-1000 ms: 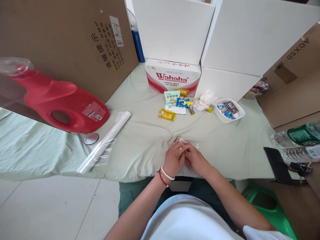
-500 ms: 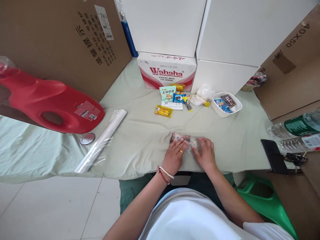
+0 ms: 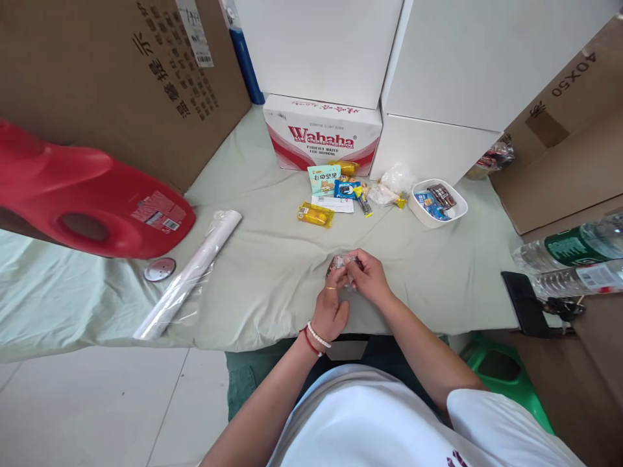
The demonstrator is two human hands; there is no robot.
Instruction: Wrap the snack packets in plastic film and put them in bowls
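Observation:
A small dark-patterned snack packet (image 3: 333,264), partly covered in clear plastic film, lies on the cloth near the table's front edge. My left hand (image 3: 331,307) presses its fingertips on the packet's near side and holds it. From the right, my right hand (image 3: 370,276) closes over the packet's other end, its fingers bunched on the crinkled plastic film (image 3: 339,261). The two hands' fingertips meet there and cover much of the packet. To the left lies a roll of clear plastic film (image 3: 192,272), slanting across the cloth with a loose flap.
Several snack packets (image 3: 315,215) lie before a Wahaha water carton (image 3: 324,139). A white bowl (image 3: 439,220) holds more packets. On the left stands a red jug (image 3: 111,240) near a round disc (image 3: 159,269). Plastic bottles (image 3: 584,243) and a black phone (image 3: 525,305) are at right.
My right hand has swung left over the packet, folding the plastic film across it. My left hand has drawn slightly back, its fingers now curled. The whole view has shifted a little.

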